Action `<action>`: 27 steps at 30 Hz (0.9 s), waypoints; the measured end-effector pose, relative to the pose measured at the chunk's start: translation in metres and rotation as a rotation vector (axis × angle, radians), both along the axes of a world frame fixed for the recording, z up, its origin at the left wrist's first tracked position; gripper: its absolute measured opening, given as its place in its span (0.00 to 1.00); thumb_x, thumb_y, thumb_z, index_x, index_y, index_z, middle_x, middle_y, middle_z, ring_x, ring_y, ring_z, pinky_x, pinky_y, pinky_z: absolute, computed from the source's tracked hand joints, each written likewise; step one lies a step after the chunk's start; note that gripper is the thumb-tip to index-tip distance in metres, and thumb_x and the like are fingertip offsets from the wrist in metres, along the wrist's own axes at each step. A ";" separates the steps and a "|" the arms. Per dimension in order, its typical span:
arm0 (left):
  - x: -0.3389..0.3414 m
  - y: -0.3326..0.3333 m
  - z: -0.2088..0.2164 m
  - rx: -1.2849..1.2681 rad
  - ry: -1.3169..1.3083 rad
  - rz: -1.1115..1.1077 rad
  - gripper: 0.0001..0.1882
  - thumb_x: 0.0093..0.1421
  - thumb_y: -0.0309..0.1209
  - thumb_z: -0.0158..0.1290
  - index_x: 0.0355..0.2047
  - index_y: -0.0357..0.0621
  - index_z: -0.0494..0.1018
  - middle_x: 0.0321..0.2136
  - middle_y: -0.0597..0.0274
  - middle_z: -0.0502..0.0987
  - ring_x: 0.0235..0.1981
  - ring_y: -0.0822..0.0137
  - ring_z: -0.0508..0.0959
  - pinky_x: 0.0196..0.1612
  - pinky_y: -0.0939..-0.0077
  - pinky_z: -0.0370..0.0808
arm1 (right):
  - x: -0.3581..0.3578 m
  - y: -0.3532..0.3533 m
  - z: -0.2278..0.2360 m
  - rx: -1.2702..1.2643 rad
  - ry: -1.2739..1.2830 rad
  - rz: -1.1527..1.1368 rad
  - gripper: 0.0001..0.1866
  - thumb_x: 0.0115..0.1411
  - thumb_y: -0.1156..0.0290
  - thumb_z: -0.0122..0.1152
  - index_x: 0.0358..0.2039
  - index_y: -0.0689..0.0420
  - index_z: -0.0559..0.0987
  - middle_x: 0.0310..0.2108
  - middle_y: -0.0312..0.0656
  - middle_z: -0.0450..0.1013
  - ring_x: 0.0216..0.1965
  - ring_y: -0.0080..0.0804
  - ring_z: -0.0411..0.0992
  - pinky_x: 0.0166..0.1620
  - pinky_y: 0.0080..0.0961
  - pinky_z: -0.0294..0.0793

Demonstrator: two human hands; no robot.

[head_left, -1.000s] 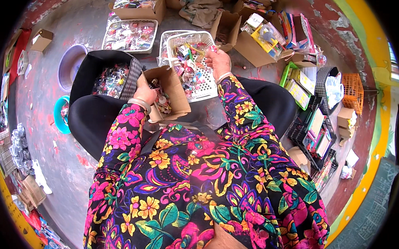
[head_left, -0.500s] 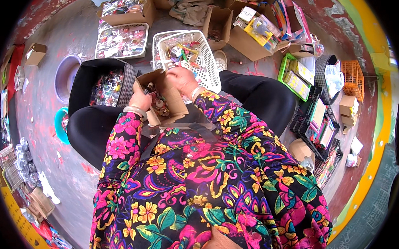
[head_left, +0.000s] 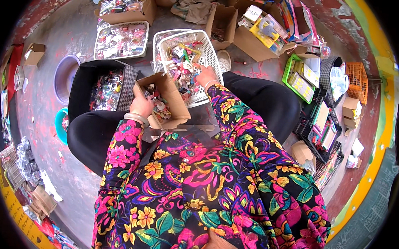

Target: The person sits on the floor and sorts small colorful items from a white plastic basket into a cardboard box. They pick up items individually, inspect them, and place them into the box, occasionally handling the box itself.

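My left hand (head_left: 141,106) grips the left side of a small open cardboard box (head_left: 177,97), its fingers partly inside over the small mixed trinkets (head_left: 161,108). The box tilts above my lap. My right hand (head_left: 206,76) is at the right part of a white perforated plastic basket (head_left: 214,49), its fingers apart and low over the colourful small items (head_left: 184,72) heaped there. No object shows clearly in that hand. The box's right corner overlaps the near edge of the basket.
Left of the box stands a black bin (head_left: 83,81) of packaged trinkets, with a purple basin (head_left: 61,78) beyond. A white tray (head_left: 97,49) of bagged items lies at the back left. To the right are a green basket (head_left: 309,98) and black crates (head_left: 314,143).
My right hand has left the cardboard box and moved right into the white basket. My left hand still holds the box, whose contents are now more visible.
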State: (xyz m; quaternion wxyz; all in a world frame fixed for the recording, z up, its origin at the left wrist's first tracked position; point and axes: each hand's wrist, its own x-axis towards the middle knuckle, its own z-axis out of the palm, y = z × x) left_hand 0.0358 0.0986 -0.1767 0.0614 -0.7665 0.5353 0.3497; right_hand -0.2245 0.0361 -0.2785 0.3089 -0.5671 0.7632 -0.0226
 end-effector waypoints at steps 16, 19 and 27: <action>-0.005 0.005 0.010 0.005 0.018 0.022 0.33 0.49 0.33 0.48 0.54 0.36 0.50 0.36 0.36 0.71 0.39 0.43 0.71 0.44 0.57 0.68 | 0.009 -0.008 0.001 0.038 -0.004 -0.250 0.25 0.43 0.59 0.61 0.42 0.54 0.71 0.43 0.52 0.64 0.45 0.47 0.65 0.48 0.33 0.65; -0.008 0.006 0.016 -0.019 -0.019 0.008 0.24 0.49 0.34 0.47 0.43 0.27 0.60 0.33 0.35 0.72 0.38 0.44 0.73 0.43 0.59 0.69 | 0.013 -0.014 0.014 0.100 -0.129 -0.167 0.24 0.44 0.61 0.59 0.41 0.57 0.70 0.44 0.52 0.62 0.47 0.46 0.64 0.49 0.34 0.63; -0.007 0.008 0.015 0.047 -0.018 0.005 0.36 0.49 0.33 0.48 0.55 0.33 0.47 0.36 0.36 0.71 0.39 0.44 0.72 0.44 0.58 0.68 | 0.025 -0.016 0.037 0.078 -0.105 -0.138 0.31 0.38 0.52 0.63 0.44 0.51 0.71 0.43 0.52 0.64 0.45 0.45 0.65 0.49 0.33 0.64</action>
